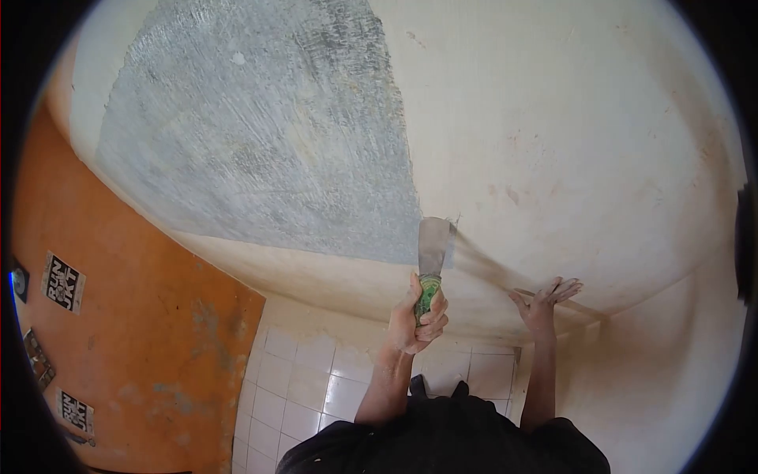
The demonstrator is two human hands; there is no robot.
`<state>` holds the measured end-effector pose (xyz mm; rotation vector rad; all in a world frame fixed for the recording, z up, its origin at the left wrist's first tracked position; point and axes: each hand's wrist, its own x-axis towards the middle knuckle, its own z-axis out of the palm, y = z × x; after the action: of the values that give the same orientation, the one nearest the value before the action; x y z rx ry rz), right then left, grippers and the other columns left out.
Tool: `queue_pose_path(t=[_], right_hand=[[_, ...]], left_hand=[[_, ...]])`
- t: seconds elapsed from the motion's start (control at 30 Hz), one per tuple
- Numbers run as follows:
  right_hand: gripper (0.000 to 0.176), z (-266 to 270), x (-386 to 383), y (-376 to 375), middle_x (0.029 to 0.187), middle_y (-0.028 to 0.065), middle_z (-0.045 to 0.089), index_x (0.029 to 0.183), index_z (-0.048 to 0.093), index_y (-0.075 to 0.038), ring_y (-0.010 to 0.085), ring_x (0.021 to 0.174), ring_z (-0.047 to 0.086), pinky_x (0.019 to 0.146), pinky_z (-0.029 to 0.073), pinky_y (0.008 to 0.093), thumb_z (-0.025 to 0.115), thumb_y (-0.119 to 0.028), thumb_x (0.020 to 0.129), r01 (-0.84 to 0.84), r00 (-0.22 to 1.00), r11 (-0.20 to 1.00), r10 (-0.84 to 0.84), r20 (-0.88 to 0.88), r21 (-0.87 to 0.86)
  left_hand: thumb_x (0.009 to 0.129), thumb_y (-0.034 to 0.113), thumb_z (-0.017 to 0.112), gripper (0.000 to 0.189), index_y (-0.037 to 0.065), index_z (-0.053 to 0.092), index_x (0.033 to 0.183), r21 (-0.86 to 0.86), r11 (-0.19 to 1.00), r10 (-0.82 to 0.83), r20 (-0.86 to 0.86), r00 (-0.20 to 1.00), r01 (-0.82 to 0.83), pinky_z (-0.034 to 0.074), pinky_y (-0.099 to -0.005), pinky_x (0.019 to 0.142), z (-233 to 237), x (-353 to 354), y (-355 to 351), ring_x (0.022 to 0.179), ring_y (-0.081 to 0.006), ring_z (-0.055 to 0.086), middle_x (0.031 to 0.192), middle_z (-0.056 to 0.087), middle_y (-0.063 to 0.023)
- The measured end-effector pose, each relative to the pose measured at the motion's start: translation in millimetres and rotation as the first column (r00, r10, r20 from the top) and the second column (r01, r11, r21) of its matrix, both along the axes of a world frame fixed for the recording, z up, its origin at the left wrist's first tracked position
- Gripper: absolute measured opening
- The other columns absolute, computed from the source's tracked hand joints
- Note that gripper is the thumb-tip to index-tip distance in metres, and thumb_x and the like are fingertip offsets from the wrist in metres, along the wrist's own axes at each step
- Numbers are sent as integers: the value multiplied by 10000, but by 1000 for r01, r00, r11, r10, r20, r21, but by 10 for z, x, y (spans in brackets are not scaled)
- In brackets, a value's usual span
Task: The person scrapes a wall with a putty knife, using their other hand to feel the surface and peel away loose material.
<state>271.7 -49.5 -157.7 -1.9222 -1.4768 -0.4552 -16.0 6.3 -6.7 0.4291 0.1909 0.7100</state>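
- A dark garment [450,438] fills the bottom edge of the view, and both bare forearms rise out of it.
- The left hand [414,320] is closed in a fist around the green handle [427,296] of a scraper [433,249]. The fingers are wrapped over the front and the thumb is laid up the left side.
- The right hand [543,304] holds nothing. It is spread wide and pressed flat against the cream painted surface [568,142], to the right of the scraper and apart from it.
- The scraper's long axis runs straight up from the left fist, tipped slightly to the right. The metal blade lies directly above the hand, with its far edge against the surface.
- That edge sits at the lower right corner of a grey bared patch [260,134], just where grey meets cream paint. The patch extends up and to the left of the blade, and unstripped paint lies to the right.
- The left hand is the nearer to that boundary. The right hand is set well to the side of it.
- A pattern can be seen on the green handle, but no writing on it can be read.
- White tiles [308,387] are seen lower down, beyond the forearms.
- On the orange wall [134,340] at far left, a sticker [63,282] reads "RUN JKT".
- A second sticker [76,412] looks alike, though its letters are too small to be sure of.
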Motion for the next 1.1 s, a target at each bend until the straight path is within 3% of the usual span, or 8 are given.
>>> queue_pose_path(t=[0.53,0.83,0.93,1.1], right_hand=[[1211,42,-11,0,1352,377,-339,1400,-264,-60,534,1258,-325,954,-144,699,668,-524,783,-9,999,1000,8,54,28],[1230,-29,-14,-7,1360,373,-331,1409,-252,-75,540,1262,-312,960,-133,699,688,-533,761,32,999,999,-32,2,-21],[1228,30,-1,11,1352,378,-338,1411,-250,-84,545,1259,-311,962,-129,697,693,-526,760,-18,999,999,16,42,48],[1232,21,2,12,1347,383,-339,1407,-259,-84,545,1257,-314,958,-138,697,688,-532,760,2,999,1000,-3,42,27]], left_hand=[[948,580,250,599,58,446,729,94,994,66,-150,987,-53,151,-189,302,-76,64,31,367,-36,184,515,284,45],[961,554,262,562,81,431,710,121,989,100,-119,988,-86,134,-192,320,115,149,-3,381,-33,186,513,272,52],[959,560,255,566,82,431,712,35,996,90,-117,989,-86,132,-194,319,-44,100,-77,382,-35,183,511,272,50],[954,573,245,574,83,426,718,71,994,87,-65,994,-83,134,-186,313,-30,179,-33,381,-37,189,522,283,47]])
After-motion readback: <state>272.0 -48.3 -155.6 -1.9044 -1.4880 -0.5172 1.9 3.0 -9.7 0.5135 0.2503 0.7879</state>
